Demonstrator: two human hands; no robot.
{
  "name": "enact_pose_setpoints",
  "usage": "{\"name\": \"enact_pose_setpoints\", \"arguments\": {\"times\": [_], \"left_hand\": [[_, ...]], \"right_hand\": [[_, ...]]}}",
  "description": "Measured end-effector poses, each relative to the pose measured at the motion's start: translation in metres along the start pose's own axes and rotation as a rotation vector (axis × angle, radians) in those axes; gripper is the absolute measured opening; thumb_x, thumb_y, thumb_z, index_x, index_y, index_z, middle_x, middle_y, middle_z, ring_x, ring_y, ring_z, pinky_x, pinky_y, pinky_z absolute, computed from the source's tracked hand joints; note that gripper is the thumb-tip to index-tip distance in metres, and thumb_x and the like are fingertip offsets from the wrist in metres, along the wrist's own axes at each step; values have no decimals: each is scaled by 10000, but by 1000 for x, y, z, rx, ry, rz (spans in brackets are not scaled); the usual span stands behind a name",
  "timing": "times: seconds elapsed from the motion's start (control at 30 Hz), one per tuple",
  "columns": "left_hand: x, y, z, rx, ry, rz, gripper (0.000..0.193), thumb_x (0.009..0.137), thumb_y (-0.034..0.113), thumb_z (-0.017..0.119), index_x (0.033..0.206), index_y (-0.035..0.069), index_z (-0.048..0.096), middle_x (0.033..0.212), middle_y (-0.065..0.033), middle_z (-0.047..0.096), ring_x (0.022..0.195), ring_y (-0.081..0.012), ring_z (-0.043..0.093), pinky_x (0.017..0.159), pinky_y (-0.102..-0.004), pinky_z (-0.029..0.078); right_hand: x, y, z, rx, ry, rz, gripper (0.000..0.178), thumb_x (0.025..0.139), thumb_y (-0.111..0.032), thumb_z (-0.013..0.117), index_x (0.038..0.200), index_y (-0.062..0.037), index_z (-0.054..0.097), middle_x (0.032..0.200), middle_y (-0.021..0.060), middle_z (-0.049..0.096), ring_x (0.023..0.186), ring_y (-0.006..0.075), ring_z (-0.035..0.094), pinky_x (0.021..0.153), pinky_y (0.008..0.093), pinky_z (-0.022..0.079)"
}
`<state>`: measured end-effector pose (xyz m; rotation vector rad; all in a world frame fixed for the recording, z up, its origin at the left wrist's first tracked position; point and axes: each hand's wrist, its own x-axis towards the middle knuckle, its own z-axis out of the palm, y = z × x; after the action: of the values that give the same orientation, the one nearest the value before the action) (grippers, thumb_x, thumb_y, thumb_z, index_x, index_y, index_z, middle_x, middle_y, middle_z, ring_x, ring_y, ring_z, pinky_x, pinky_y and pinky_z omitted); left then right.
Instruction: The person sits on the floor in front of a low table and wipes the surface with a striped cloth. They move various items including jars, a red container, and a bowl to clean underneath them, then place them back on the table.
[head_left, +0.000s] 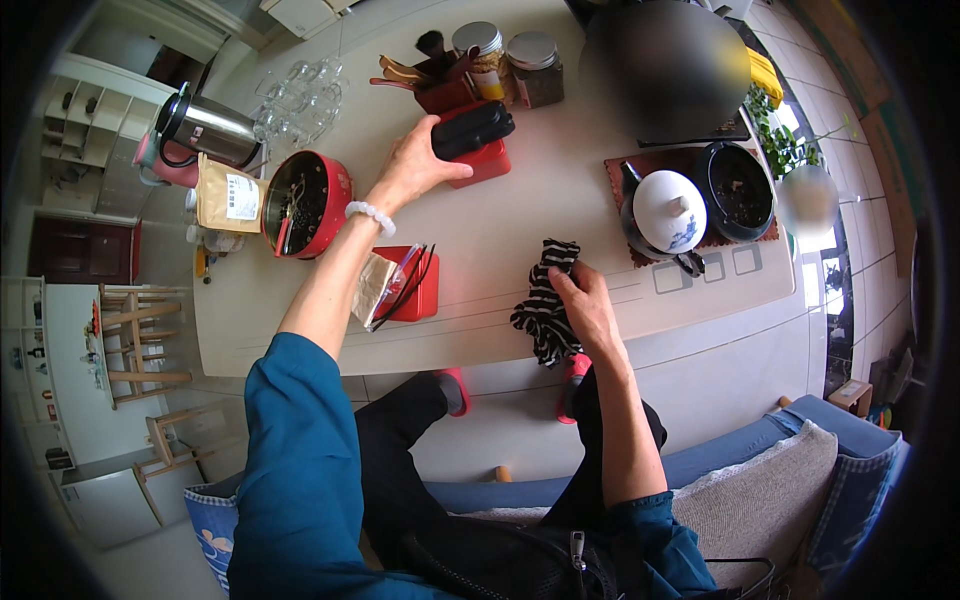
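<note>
Head cam: I've got the R hand [590, 305] pinching the striped cloth [540, 308] by the surface's [470, 218] near edge; a slack pinch could let it slip over. L hand [415, 162] spans the L end of the black case [478, 126], atop a red box [490, 165] twd the far edge; can't tell if it's grasped. Uneven push might tip it.

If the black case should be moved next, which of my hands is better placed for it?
Probably the left hand: it is right at the black case. The right hand is farther from it and is occupied, holding the striped cloth.
</note>
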<state>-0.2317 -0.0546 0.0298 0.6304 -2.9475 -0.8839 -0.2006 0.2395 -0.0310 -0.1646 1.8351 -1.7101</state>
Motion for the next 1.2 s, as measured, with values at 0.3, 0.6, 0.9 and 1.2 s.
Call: {"name": "enact_pose_setpoints", "arguments": {"times": [0.3,0.6,0.9,1.2], "left_hand": [[-6,11,-12,134,42,46,755,742,450,738,1324,42,483,1231,-217,566,1133,-341,561,942,-416,462],[3,16,-2,259,91,208,502,782,266,726,1171,-3,557,1151,-192,530,1104,-351,514,933,-432,454],[-3,9,-17,38,185,211,478,801,253,726,1111,-58,537,1039,-143,560,926,-255,581,861,-356,484],[-65,-9,-56,-1034,-104,-64,479,844,269,707,1148,-29,487,1219,-185,522,1174,-308,545,928,-446,516]], "right_hand": [[0,0,0,-7,7,-14,362,899,-263,564,958,94,587,765,127,606,724,180,535,686,336,446],[0,0,-1,-6,-5,1,361,900,-269,564,952,87,593,766,121,610,725,178,539,691,333,448],[2,6,3,-153,35,-83,356,906,-271,567,971,79,560,799,193,618,753,284,584,711,373,463],[-12,-8,21,-484,279,-410,386,890,-58,549,1260,-17,447,1094,267,601,962,458,582,806,472,480]]}}
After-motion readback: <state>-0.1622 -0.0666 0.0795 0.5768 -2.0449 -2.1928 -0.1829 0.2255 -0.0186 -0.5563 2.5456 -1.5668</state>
